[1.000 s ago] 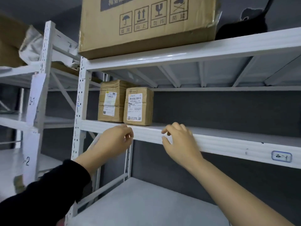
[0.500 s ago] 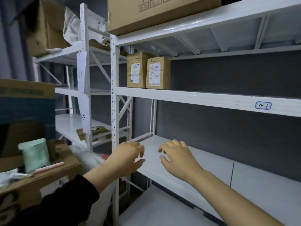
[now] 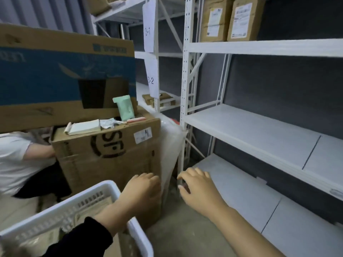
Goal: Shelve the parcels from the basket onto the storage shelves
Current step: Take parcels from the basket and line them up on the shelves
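Your left hand hangs empty, fingers loosely curled, over the far corner of the white basket. The parcels lie in it just below that wrist. Your right hand, also empty and relaxed, hovers at the front edge of the bottom shelf. The SF carton stands close beyond your left hand, and the shelf's board stretches rightward from your right hand.

two brown labelled parcels upright on white shelves; white basket holds seemingly paper packets.
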